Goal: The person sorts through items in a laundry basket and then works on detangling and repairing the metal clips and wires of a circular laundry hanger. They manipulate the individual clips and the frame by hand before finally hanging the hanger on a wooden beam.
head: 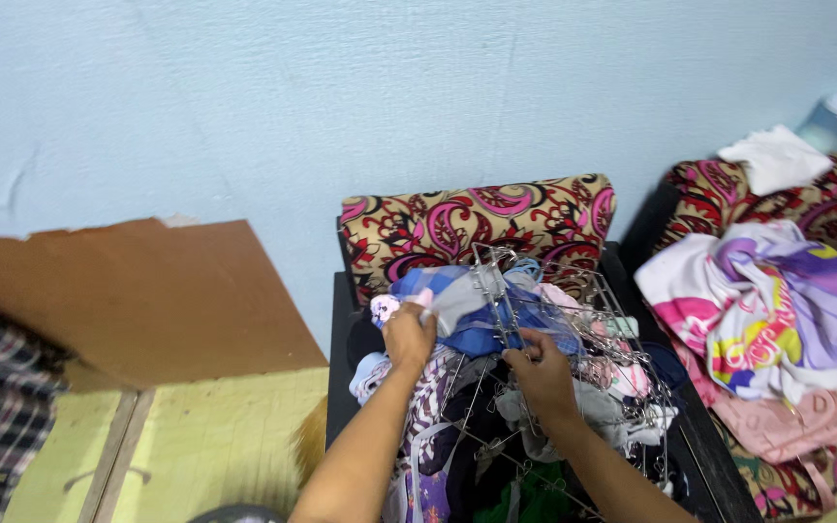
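The left hand (pixel 409 336) grips a grey cloth (pixel 457 308); the right hand (pixel 541 373) pinches wire hangers (pixel 573 320). Both rest on the clothes pile (pixel 457 426) beneath them, close together.

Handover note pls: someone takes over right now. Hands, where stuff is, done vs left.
Left hand: gripping a blue and grey cloth atop the heap.
Right hand: fingers closed on the tangled metal wire hangers.
Mixed clothes pile sits on the paisley-patterned armchair; a second pile of pink and purple fabric lies on the next chair.
Done: nothing visibly separated. Left: the whole heap remains tangled.
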